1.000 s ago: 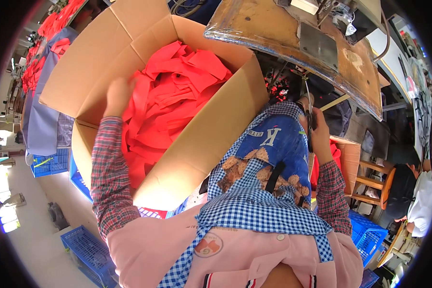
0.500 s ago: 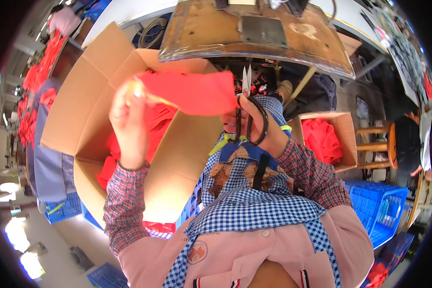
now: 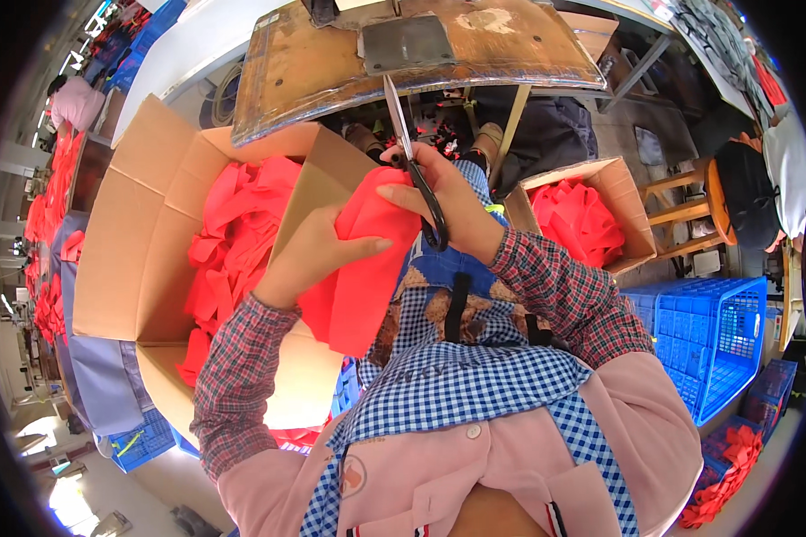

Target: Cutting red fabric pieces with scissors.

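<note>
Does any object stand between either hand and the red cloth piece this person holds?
Nothing visible does: the left hand holds the red cloth piece directly, and the right hand, with the scissors in it, also touches the cloth's upper part.

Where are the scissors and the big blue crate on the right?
Scissors point(image 3: 424, 189): head view, on the black handle.
Big blue crate point(image 3: 678, 338): head view, on its side wall.

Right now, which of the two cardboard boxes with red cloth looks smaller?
The cardboard box to the right of the right hand holding scissors. It looks compact; the other box, on the left, is far bigger, with a big flap.
</note>
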Available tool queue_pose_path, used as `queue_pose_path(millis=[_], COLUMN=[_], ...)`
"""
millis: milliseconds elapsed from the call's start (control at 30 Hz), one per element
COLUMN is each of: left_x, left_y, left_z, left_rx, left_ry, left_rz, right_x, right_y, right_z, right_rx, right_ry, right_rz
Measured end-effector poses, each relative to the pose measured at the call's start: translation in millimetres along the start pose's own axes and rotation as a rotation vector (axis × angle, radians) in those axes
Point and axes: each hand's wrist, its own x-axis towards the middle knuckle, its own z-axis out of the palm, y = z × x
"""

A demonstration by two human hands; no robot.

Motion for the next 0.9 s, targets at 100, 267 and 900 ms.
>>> queue_pose_path(millis=[100,267,900], left_x=[6.3,9.7,23.0], left_y=[1.2,-9.7,-0.8], left_z=[7.1,10.6,37.1], left_rx=[-0.282,-0.55,-0.696], left_ry=[0.004,0.338,0.415], left_rz=[-0.026,0.081,0.157], right_x=[0.8,-21.7,-30.2], right_y=[-8.0,-0.8,16.9], right_z=[-4.6,-21.9,-18.6], right_rx=[-0.051,-0.333,-0.538], right_ry=[0.115,0.077,0.005], right_rz=[-0.037,0.088,0.064])
